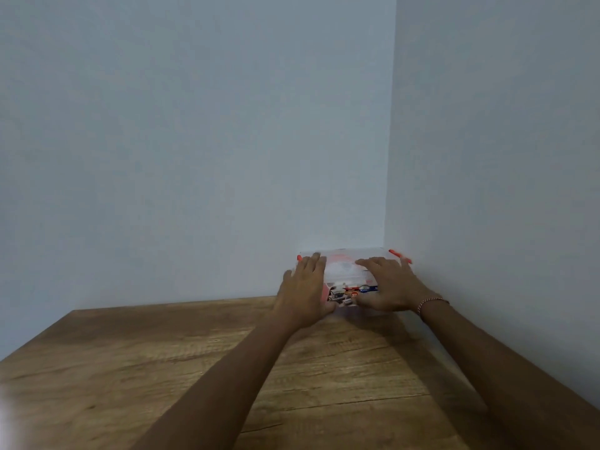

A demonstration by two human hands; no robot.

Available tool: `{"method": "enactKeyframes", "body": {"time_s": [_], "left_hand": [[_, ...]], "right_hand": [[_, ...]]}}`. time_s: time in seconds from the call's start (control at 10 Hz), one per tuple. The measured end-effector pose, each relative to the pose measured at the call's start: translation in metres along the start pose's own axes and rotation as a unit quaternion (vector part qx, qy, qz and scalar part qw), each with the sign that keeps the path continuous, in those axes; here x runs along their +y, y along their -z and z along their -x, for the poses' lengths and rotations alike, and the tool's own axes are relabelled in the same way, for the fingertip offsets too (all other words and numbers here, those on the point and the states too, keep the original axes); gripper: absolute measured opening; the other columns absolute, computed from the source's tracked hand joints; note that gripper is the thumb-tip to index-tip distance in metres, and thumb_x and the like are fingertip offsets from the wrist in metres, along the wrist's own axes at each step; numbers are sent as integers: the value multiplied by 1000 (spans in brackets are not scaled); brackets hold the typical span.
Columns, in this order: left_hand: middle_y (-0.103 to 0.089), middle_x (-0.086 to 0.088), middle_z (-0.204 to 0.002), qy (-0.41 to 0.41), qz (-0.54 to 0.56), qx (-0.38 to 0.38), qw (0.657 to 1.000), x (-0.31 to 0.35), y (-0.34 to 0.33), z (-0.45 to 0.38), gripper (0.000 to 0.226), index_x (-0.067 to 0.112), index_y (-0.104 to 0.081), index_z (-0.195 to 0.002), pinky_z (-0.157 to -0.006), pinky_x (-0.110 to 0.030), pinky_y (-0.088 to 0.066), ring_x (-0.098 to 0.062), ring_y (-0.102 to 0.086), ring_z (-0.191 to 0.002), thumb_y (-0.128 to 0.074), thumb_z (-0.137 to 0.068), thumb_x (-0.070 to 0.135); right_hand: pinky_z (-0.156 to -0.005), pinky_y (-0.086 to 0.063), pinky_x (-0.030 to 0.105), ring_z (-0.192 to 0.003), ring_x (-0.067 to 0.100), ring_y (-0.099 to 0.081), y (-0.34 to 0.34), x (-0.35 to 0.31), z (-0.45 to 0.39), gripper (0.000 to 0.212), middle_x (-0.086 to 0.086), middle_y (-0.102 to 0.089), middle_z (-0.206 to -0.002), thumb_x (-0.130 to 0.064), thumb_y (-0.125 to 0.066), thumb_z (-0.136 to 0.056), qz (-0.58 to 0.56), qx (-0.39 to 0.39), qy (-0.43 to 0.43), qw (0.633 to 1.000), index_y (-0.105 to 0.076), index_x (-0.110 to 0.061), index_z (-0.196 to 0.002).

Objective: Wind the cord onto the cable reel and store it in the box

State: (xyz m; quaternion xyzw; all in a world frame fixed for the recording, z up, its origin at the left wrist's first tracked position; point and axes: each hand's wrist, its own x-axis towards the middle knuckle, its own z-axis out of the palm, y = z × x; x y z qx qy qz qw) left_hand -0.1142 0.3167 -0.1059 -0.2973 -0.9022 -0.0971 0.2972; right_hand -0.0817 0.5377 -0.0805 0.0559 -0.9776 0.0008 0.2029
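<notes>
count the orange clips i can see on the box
2: one orange clip at the clear box's left end by the left hand, one at its right end above the right hand. Others may be hidden.

Box (344,271) cornered by walls (487,157).

Clear plastic box (349,271) with orange-red latches sits at the far right corner of the wooden surface (162,368), tight against where the two pale walls (194,141) meet. Lid is on. Left hand (305,287) lies on the box's left side, fingers extended over the lid. Right hand (389,287) lies flat on the right part of the lid, fingers spread, thumb down the front face. Bracelet (430,303) on the right wrist. Contents blurred; printed label on the front.
</notes>
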Motion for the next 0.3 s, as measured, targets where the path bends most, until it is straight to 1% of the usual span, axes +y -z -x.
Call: {"method": "enactKeyframes", "body": {"time_s": [0.1,0.2,0.3], "left_hand": [[-19,-9,-162,7,-20,24,999,-29,13,12,99,13,-16,-151,-116,-48,-29,-26,-22,-147,-60,-77,62],[-12,-11,-163,15,-51,46,998,-59,37,25,98,11,-10,-153,-120,-47,-21,-27,-13,-150,-54,-81,61],[-2,-14,-164,43,-101,77,991,-96,55,33,96,8,-3,-154,-122,-45,-12,-28,-2,-151,-47,-88,60]], "right_hand": [[-116,-14,55,-137,21,-34,3,-37,-6,80,-2,-40,-150,-76,-46,-76,-75,74,47,993,-38,-30,-142],[-115,-22,50,-138,22,-35,6,-85,-20,68,4,-39,-151,-68,-33,-89,-69,159,84,981,-39,-24,-141],[-116,-22,47,-142,25,-27,6,-130,-47,64,11,-29,-156,-57,-26,-97,-26,206,102,973,-31,-16,-146]]}}
